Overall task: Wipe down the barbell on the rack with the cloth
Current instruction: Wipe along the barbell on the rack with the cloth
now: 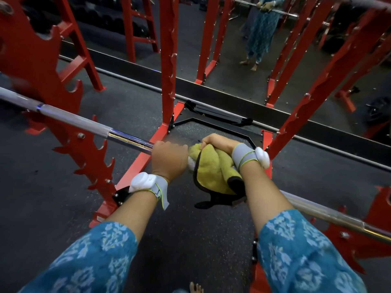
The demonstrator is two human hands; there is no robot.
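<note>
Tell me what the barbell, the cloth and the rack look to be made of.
The barbell: metal, likely chromed steel; it gleams and mirrors light, with duller stretches. The cloth: soft fabric, probably microfibre; yellow-green pile, dark edging, bunched folds. The rack: metal, seemingly painted steel; glossy red, bolted, notched plates.

Steel barbell (88, 123) lies across red rack; yellow-green cloth (213, 174) bunched around it.
</note>
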